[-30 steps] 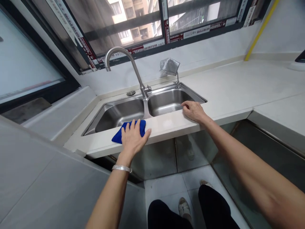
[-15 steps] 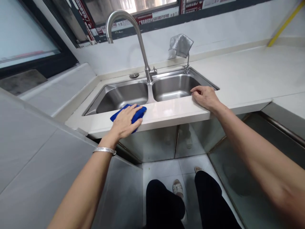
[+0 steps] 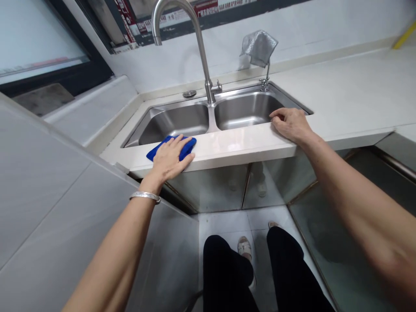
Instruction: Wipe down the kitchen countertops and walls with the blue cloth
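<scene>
A blue cloth (image 3: pixel 187 148) lies on the pale counter's front strip, before the left basin. My left hand (image 3: pixel 170 157) holds it down against the counter, palm over the cloth and thumb out toward the edge. Part of the cloth is hidden beneath the palm. On the same strip, by the right basin, my right hand (image 3: pixel 290 125) rests with its fingers curled in and the tips together; nothing shows in them. Behind both hands is the steel double sink (image 3: pixel 212 119), with a tall curved faucet (image 3: pixel 203 56) at its back.
A small tap draped with a silvery cover (image 3: pixel 260 47) stands at the sink's back right corner. Left of the faucet base lies a round metal drain cover (image 3: pixel 189 93). Glass-fronted cabinets (image 3: pixel 224 186) sit under the counter (image 3: pixel 344 93), and a tiled partition (image 3: pixel 48 195) borders the left.
My left hand and the blue cloth have slid left along the counter's front strip. The right hand stays beside the right basin. The view has shifted, moving the sink up and right in the picture.
</scene>
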A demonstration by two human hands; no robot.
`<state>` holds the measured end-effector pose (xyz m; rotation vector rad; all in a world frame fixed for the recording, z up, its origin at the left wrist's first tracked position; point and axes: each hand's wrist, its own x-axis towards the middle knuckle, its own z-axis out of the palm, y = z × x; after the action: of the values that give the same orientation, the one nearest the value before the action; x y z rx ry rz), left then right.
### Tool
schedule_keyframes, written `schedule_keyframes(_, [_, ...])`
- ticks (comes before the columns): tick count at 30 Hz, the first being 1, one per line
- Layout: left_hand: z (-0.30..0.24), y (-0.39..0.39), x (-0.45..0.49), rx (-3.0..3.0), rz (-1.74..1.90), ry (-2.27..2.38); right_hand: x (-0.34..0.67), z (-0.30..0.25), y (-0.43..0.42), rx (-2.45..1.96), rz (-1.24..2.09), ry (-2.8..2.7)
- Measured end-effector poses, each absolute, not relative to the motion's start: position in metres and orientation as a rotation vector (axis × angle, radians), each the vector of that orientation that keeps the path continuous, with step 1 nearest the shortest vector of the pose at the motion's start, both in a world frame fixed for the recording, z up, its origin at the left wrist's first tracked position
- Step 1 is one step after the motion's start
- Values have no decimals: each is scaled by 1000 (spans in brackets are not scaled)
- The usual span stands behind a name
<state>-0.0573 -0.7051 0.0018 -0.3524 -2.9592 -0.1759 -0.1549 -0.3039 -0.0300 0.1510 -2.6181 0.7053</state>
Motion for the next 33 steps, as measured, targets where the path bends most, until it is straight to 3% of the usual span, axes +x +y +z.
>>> schedule_keyframes(16, [-8, -560, -61, -800, -353, -2767, -152, -24, -306, 79, 725, -2630])
schedule_keyframes(24, [-10, -596, -55, -962, -317, -2695, -149, -22, -303, 61, 927, -2591])
schedule_keyframes(33, [4, -685, -38, -741, -358, -2818, -150, -22, -301, 65, 866, -2594])
